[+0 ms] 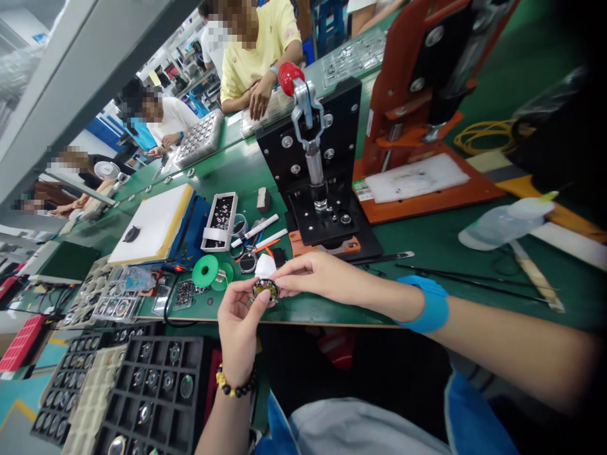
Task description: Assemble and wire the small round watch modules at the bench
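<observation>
Round gold-and-black watch case (265, 289) | held just above green workbench (327, 309) edge | left hand (239, 332) curled, gripping rim | right hand (313, 276) pinching opposite rim | black compartment tray (164, 344) seemingly well filled with watches

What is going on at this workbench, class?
A person holds a small round watch up between both hands, pinched by the left hand and the right hand, just above a green bench. A black hand press with a red handle stands beyond them, a black tray of watches lies near the left hand, and a co-worker sits across the bench.
</observation>
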The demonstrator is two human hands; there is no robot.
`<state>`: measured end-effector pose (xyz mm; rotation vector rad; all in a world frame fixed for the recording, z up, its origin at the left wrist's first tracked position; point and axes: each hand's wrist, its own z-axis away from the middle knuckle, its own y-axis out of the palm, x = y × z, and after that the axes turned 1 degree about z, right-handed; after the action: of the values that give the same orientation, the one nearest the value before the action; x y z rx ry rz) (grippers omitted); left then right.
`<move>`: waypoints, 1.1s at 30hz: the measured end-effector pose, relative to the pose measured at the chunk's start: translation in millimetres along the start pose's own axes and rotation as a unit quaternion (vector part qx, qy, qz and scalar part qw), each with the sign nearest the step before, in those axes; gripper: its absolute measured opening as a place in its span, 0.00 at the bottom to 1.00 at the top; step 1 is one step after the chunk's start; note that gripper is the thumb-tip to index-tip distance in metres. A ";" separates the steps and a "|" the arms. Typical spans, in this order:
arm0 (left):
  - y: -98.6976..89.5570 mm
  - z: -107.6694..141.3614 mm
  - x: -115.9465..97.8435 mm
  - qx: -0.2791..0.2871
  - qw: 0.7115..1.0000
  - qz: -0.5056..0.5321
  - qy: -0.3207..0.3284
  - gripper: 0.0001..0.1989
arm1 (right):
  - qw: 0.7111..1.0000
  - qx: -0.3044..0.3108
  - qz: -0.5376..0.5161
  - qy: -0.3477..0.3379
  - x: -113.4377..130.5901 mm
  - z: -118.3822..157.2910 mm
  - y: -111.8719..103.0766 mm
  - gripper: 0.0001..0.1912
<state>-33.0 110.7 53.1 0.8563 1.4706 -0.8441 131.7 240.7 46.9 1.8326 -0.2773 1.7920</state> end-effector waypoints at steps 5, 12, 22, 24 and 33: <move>2.2 1.2 1.2 0.000 1.000 -0.002 0.008 0.14 | 0.997 -0.038 0.069 -0.021 -0.4 1.3 1.1 0.17; 4.8 1.5 6.3 -0.005 1.000 0.017 -0.008 0.14 | 0.997 -0.045 0.061 -0.029 -2.9 -1.3 2.5 0.15; 2.3 3.3 9.3 0.003 1.000 0.011 -0.014 0.14 | 0.999 -0.036 0.014 0.015 -2.4 -2.4 3.3 0.21; 0.5 3.4 8.3 0.002 1.000 0.006 -0.010 0.13 | 0.999 -0.025 0.022 0.018 0.1 -1.0 3.4 0.21; 0.6 2.2 5.2 0.002 1.000 0.003 -0.011 0.13 | 0.998 -0.035 0.046 0.012 0.7 0.9 3.7 0.15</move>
<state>-31.6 109.3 47.7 0.8508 1.4479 -0.8500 130.7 237.3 48.6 1.7748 -0.4158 1.8421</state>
